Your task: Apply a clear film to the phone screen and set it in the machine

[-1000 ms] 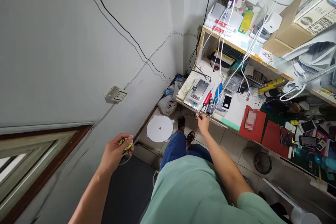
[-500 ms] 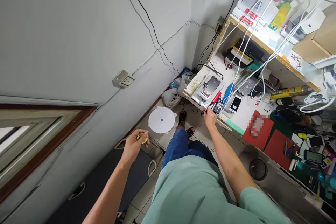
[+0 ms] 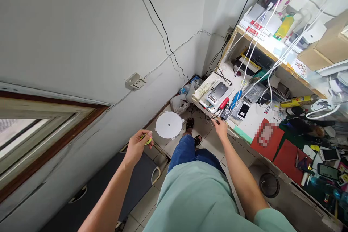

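Note:
My left hand (image 3: 136, 145) is closed around a small round yellow-green item (image 3: 147, 139) with dark marks, held above the floor near the wall. What kind of item it is, I cannot make out. At the front edge of the white desk (image 3: 248, 128), my right hand (image 3: 221, 129) has its fingers pinched together beside some black cables. Something dark shows at the fingertips, too small to name. Just beyond this hand lie a red-handled tool (image 3: 224, 103) and a blue tool (image 3: 236, 98). A phone screen part (image 3: 218, 91) rests farther back, and a white phone (image 3: 243, 111) lies to the right.
A white round disc (image 3: 169, 130) is on the tiled floor, with plastic bags (image 3: 179, 104) behind it. White cables (image 3: 251, 49) hang across the desk and shelf. Red mats (image 3: 290, 154) cover part of the desk. A dark folding bed (image 3: 141, 179) stands along the left wall.
The camera view has shifted slightly. My left hand keeps the yellow-green item and sits marginally lower; my right hand stays at the desk edge, a little lower in view.

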`<control>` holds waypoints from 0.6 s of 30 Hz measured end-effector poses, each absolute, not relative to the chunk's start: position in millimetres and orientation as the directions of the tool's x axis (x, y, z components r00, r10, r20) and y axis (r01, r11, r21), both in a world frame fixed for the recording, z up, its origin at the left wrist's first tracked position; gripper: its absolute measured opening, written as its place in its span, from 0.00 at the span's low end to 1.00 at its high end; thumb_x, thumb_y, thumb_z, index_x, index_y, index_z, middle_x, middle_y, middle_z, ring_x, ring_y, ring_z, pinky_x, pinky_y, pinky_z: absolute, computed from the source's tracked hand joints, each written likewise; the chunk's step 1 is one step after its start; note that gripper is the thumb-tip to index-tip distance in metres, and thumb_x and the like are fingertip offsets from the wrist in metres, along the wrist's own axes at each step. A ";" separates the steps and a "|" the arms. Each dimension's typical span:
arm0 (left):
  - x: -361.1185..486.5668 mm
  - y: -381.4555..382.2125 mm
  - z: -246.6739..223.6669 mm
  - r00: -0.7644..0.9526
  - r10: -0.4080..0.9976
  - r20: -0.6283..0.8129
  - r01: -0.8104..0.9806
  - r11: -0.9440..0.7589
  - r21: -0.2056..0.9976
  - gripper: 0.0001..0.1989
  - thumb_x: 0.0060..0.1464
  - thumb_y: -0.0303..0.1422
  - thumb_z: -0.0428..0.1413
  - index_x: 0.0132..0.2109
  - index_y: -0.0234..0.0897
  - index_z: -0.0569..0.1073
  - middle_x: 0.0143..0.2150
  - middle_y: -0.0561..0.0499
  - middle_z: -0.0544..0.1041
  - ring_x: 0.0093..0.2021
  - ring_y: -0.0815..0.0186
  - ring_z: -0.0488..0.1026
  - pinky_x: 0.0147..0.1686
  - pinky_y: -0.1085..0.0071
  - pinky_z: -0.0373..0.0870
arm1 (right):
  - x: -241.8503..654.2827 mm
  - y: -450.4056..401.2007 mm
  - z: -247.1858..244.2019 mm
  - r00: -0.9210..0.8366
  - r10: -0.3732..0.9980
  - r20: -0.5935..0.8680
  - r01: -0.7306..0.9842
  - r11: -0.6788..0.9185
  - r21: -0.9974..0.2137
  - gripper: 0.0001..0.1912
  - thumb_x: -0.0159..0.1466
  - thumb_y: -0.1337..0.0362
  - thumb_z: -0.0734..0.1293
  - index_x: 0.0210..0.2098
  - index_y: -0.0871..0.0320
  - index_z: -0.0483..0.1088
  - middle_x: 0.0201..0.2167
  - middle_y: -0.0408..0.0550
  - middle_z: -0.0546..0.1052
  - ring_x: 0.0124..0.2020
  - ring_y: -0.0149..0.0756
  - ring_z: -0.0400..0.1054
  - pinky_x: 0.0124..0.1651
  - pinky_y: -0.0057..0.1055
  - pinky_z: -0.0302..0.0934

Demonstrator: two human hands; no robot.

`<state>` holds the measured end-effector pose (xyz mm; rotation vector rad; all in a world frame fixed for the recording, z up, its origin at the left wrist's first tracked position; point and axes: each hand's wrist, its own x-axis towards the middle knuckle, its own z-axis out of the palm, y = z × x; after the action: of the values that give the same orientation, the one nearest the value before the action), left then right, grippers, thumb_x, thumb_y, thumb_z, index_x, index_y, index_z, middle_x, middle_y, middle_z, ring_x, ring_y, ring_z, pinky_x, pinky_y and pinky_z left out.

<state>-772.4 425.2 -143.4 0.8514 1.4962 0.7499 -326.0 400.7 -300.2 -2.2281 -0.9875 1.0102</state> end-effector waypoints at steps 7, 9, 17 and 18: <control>-749.0 404.7 -122.4 0.040 0.873 -0.485 0.087 0.481 0.872 0.21 0.55 0.51 0.70 0.39 0.39 0.75 0.25 0.55 0.73 0.25 0.64 0.73 0.24 0.69 0.71 | -289.2 310.8 -250.3 0.374 0.790 -0.485 -0.109 -0.482 -0.869 0.20 0.76 0.49 0.69 0.36 0.59 0.71 0.26 0.35 0.68 0.21 0.24 0.60 0.25 0.23 0.59; -741.3 398.2 -114.9 0.059 0.877 -0.476 0.091 0.471 0.878 0.20 0.56 0.51 0.69 0.40 0.39 0.75 0.25 0.55 0.74 0.25 0.65 0.73 0.24 0.69 0.71 | -278.7 299.7 -237.3 0.398 0.794 -0.460 -0.214 -0.408 -0.888 0.20 0.75 0.49 0.70 0.35 0.58 0.69 0.26 0.35 0.68 0.22 0.24 0.60 0.25 0.23 0.58; -704.2 395.6 -78.4 0.139 0.893 -0.427 0.124 0.412 0.903 0.20 0.58 0.50 0.69 0.41 0.40 0.76 0.27 0.54 0.75 0.27 0.64 0.75 0.24 0.69 0.71 | -247.6 291.9 -192.8 0.519 0.760 -0.392 -0.365 -0.217 -0.905 0.27 0.57 0.38 0.80 0.36 0.55 0.76 0.29 0.42 0.74 0.25 0.30 0.64 0.26 0.29 0.59; -699.3 398.4 -74.7 0.150 0.894 -0.422 0.134 0.404 0.905 0.20 0.58 0.51 0.68 0.41 0.40 0.76 0.26 0.54 0.75 0.26 0.63 0.75 0.24 0.69 0.71 | -244.8 289.8 -188.4 0.517 0.761 -0.392 -0.372 -0.213 -0.904 0.27 0.57 0.38 0.80 0.37 0.55 0.76 0.28 0.42 0.74 0.24 0.29 0.63 0.25 0.29 0.57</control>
<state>-699.3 398.4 -74.7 1.0350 1.3223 0.7174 -244.8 289.8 -188.4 -1.4422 -0.3604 1.0767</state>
